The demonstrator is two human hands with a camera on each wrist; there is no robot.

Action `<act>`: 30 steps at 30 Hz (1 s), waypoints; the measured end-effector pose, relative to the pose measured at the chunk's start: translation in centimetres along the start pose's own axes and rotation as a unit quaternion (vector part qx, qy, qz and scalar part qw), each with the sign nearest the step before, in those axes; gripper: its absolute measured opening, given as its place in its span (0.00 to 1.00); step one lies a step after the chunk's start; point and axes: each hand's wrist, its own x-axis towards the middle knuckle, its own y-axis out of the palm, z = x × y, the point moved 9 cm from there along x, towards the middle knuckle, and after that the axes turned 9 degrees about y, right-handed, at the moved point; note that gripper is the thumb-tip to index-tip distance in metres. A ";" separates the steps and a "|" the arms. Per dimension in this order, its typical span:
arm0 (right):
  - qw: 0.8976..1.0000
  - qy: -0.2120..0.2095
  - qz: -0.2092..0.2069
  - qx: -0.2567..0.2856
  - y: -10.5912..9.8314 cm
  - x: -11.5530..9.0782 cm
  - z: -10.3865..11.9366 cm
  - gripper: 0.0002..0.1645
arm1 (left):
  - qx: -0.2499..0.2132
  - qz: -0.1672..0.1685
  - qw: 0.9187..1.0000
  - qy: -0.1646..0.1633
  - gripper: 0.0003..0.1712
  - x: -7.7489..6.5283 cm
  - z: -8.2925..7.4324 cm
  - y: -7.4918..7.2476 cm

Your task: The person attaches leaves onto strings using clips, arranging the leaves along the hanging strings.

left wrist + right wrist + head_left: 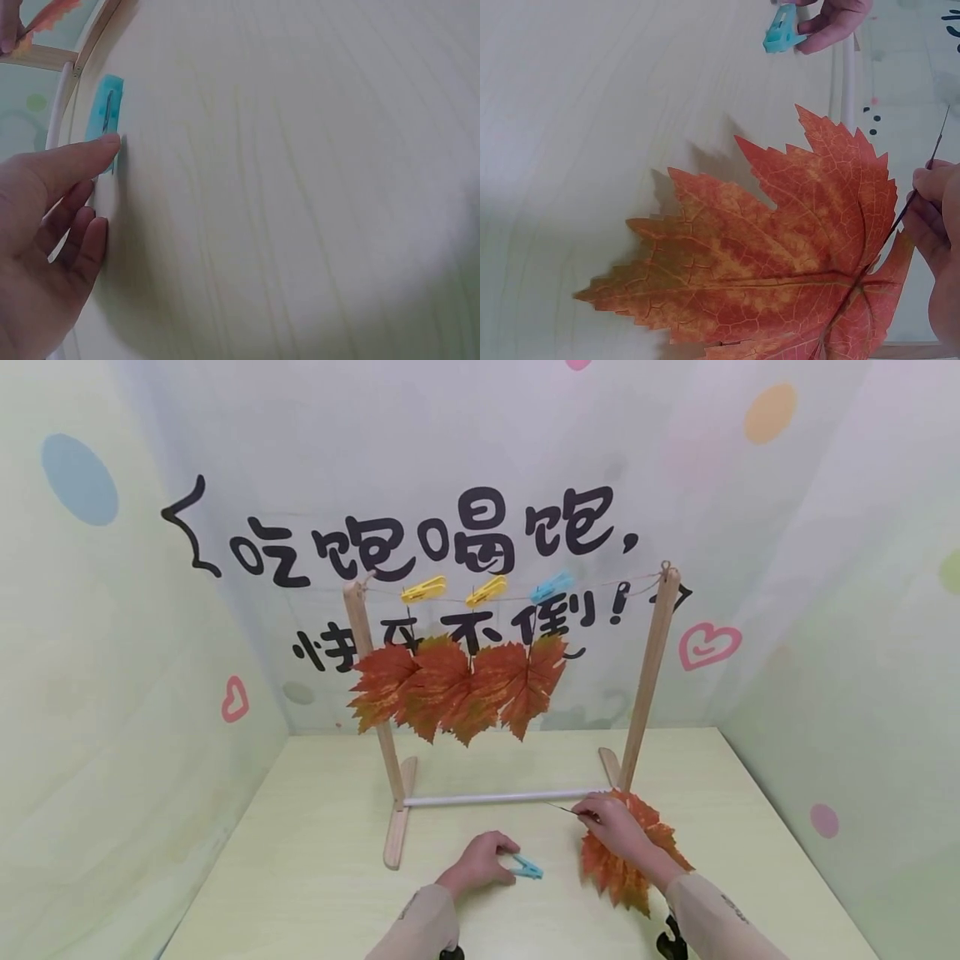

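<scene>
A light-blue clothespin (528, 867) is pinched between the thumb and fingers of my left hand (480, 862), low over the table. In the left wrist view the thumb presses on the near end of the clothespin (105, 112). My right hand (617, 823) pinches the thin dark stem of an orange-red maple leaf (626, 868). In the right wrist view the leaf (780, 240) spreads below the fingers, its stem tip pointing past them. Behind, several similar leaves (465, 689) hang from a string, held by yellow clothespins (423, 589) and a blue clothespin (551, 587).
A wooden stand holds the string between its left post (377, 693) and right post (651, 677). A white rod (502, 797) joins the posts near their feet. Fabric walls with dark lettering enclose the pale wooden table (300, 860).
</scene>
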 end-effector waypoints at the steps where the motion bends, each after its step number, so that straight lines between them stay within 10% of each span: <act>1: 1.000 0.001 -0.001 0.000 0.0 0.0 0.0 0.10 | 0.007 -0.001 1.000 0.002 0.20 0.0 -0.1 0.0; 18: 1.000 -0.005 -0.017 0.002 -1.0 0.0 -0.2 0.09 | -0.038 -0.009 0.999 -0.009 0.14 -0.3 0.0 -0.1; 30: 0.998 -0.035 -0.045 -0.010 -3.8 1.0 1.2 0.10 | -0.056 -0.023 0.998 -0.017 0.13 0.7 -2.1 -3.3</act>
